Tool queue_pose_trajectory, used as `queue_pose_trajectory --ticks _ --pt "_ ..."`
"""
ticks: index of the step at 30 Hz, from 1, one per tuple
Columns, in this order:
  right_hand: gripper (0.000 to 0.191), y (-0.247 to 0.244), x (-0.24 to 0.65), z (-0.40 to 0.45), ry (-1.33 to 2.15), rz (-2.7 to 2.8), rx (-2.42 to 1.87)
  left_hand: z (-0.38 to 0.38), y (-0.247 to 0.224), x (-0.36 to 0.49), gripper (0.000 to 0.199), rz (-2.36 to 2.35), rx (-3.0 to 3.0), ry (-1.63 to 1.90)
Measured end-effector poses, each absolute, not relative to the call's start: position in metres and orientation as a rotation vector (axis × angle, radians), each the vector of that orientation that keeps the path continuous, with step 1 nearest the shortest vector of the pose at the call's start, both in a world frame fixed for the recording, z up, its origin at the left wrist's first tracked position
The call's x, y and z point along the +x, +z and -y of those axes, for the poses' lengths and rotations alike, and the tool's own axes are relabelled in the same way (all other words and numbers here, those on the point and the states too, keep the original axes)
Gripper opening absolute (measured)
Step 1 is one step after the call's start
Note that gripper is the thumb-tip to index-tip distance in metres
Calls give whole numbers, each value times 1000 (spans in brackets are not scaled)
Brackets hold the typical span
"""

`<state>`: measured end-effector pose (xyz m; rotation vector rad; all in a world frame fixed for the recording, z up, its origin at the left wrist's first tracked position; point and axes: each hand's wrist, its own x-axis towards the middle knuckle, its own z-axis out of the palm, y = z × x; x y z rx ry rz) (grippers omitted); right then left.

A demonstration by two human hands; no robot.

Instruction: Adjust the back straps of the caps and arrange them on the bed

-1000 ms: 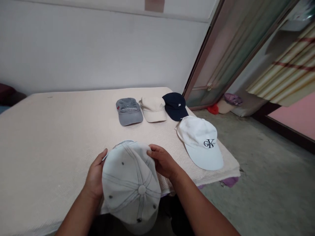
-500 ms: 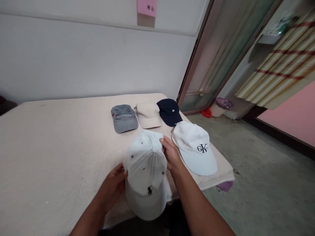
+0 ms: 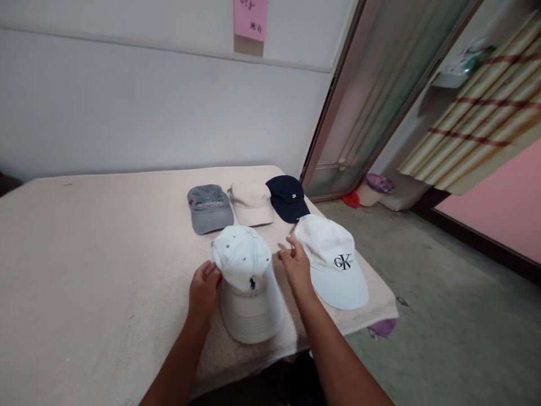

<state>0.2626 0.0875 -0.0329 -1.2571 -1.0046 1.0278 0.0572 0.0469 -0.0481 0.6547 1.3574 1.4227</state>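
A pale baseball cap point(image 3: 243, 254) with a small dark horse-rider emblem rests near the front edge of the bed, brim toward me. My left hand point(image 3: 204, 287) is at its left side, fingers curled against the edge; the thumb is partly hidden. My right hand point(image 3: 296, 265) hovers between this cap and a white cap with dark letters point(image 3: 325, 242), its fingers apart and nothing in them. Behind them sit a grey cap point(image 3: 210, 208), a beige cap point(image 3: 252, 203) and a navy cap point(image 3: 287, 197) in a row.
A cream textured cover point(image 3: 105, 270) spreads over the bed, which meets a white wall point(image 3: 160, 107) at the back. Right of the bed are a concrete floor point(image 3: 439, 310), a sliding door point(image 3: 350, 101), a bin point(image 3: 372, 192) and a striped curtain point(image 3: 469, 118).
The pale cap has come down from both hands onto the bed, tipped more upright. My right hand has let go and moved off to the right; my left hand stays beside the cap.
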Motion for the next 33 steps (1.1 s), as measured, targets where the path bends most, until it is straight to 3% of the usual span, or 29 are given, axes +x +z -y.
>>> queue_pose_trajectory --ticks 3,11,19,33 --pt "50 -16 244 -73 905 982 -1245 -34 -45 46 54 -1468 649 1469" --pt "45 5 158 -22 1154 1254 -1052 16 -24 -4 64 -1545 769 1423" --pt "70 24 84 -19 1283 1381 -860 61 39 -56 86 -1512 1011 1698" --pt "79 97 79 16 1003 1489 -705 94 79 -65 96 -1653 1208 1855"
